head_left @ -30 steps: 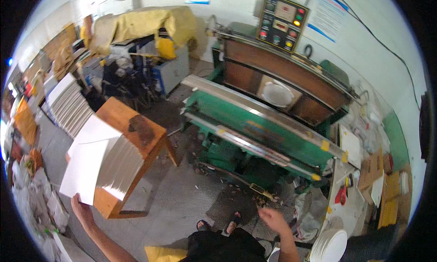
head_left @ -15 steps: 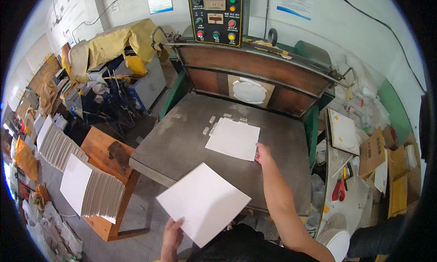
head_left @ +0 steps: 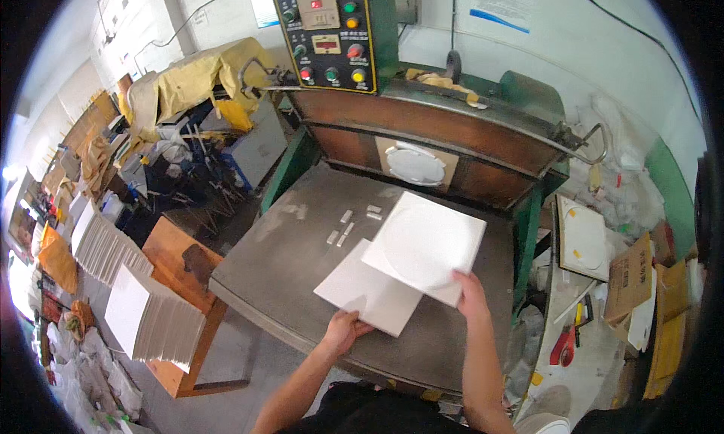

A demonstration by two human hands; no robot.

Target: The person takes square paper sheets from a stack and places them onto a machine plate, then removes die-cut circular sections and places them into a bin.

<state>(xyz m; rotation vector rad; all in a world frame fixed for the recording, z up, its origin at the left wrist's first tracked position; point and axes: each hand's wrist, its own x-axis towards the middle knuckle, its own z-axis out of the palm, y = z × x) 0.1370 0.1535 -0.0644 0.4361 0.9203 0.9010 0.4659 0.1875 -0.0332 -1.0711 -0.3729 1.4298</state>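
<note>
My left hand (head_left: 347,333) pinches the near edge of a plain white board (head_left: 363,291), which is over the grey press bed (head_left: 264,260). With fingers closed on its lower right corner, my right hand (head_left: 473,294) grips a second white board (head_left: 426,238). That one bears a large circular outline and overlaps the far right part of the plain board. Several small pale blocks (head_left: 347,217) sit on the bed beyond the boards. Behind them, the raised brown press plate (head_left: 339,144) carries a square with a white round form (head_left: 415,165).
A control box (head_left: 324,38) with coloured buttons rises behind the press. On my left, stacks of white boards (head_left: 154,317) stand on a wooden bench (head_left: 177,245). Red-handled scissors (head_left: 562,347) lie on the right-hand side table (head_left: 577,385), near cardboard boxes (head_left: 628,279).
My left hand has brought its board forward and right over the bed. My right hand's board has come away from the small blocks, moving right, and now shows a circular outline. The view has shifted.
</note>
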